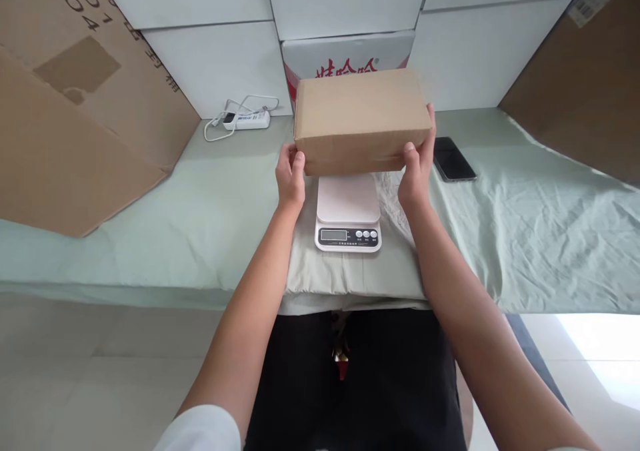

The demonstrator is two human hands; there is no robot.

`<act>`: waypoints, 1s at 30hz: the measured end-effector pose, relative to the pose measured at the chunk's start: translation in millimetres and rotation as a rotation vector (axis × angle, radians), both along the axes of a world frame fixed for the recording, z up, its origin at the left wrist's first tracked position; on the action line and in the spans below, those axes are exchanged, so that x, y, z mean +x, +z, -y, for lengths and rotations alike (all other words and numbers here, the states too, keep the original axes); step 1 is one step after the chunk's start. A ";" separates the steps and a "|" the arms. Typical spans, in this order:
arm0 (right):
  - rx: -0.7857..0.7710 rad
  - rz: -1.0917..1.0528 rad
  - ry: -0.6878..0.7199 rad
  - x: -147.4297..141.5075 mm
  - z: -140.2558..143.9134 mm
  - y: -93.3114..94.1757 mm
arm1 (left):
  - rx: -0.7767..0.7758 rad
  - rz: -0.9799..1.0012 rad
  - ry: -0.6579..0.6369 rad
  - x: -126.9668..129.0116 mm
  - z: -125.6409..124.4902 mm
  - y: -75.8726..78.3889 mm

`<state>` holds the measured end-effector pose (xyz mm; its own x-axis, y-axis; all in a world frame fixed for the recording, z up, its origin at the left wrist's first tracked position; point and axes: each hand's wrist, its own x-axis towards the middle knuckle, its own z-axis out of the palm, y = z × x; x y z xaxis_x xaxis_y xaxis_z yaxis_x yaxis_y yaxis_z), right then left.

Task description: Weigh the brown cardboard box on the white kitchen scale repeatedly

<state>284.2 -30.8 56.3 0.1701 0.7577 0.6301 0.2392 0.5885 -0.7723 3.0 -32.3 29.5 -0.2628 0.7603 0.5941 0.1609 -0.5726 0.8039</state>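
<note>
Between my two hands is a closed brown cardboard box (363, 121), held up by its two ends. My left hand (291, 176) grips its left end, thumb on the near side and the other fingers mostly hidden behind. My right hand (419, 161) has the right end, thumb in front and fingers along the side. A white digital kitchen scale (349, 212) lies just below and nearer to me; the box hides the far part of it. Its display looks blank.
A black phone (454, 159) lies right of the box. A white power strip (247, 119) with its cord lies at the back left. Large cardboard panels (75, 117) stand at both sides, and a printed white carton (350, 47) behind. A pale green cloth (210, 217) covers the surface.
</note>
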 end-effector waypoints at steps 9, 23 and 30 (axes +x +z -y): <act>0.099 -0.045 -0.079 15.9 78.3 -25.2 | 0.024 -0.196 -0.062 -5.5 105.5 -8.2; 0.020 0.010 -0.074 3.7 84.5 -36.0 | -0.125 -0.087 0.004 -6.5 99.7 -18.6; 0.053 -0.037 -0.143 9.7 85.8 -35.8 | -0.123 -0.020 0.044 -13.6 106.1 -22.1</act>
<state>293.9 -116.5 20.5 0.2975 0.6897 0.6602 0.2957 0.5909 -0.7506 -10.6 -138.5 7.4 -0.2865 0.8156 0.5027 0.2000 -0.4622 0.8639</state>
